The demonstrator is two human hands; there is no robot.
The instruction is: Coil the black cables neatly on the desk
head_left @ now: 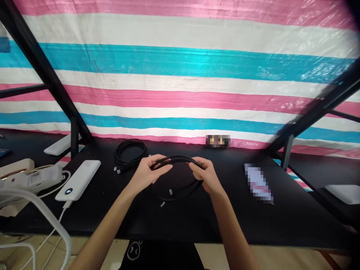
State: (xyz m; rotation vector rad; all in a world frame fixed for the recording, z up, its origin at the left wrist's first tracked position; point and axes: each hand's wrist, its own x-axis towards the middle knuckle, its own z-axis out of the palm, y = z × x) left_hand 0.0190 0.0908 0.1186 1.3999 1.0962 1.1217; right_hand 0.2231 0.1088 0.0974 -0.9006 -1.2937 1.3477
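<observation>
A coiled black cable (180, 159) is held up over the black table by both of my hands. My left hand (150, 168) grips the left side of the loop, its thumb lying along the strands. On the right side, my right hand (204, 172) pinches the same coil between thumb and fingers. The lower part of the loop hangs toward the tabletop, with light-coloured end pieces (170, 192) showing below it. Just beyond my left hand, a second coiled black cable (131, 150) lies on the table with its ends toward me.
On the left lies a white power bank (78, 180) with a white cable plugged in, beside a white power strip (33, 180). A blurred-out packet (258, 183) lies on the right, and a small blurred-out box (218, 141) stands at the back. Black frame bars (306, 105) slope at both sides.
</observation>
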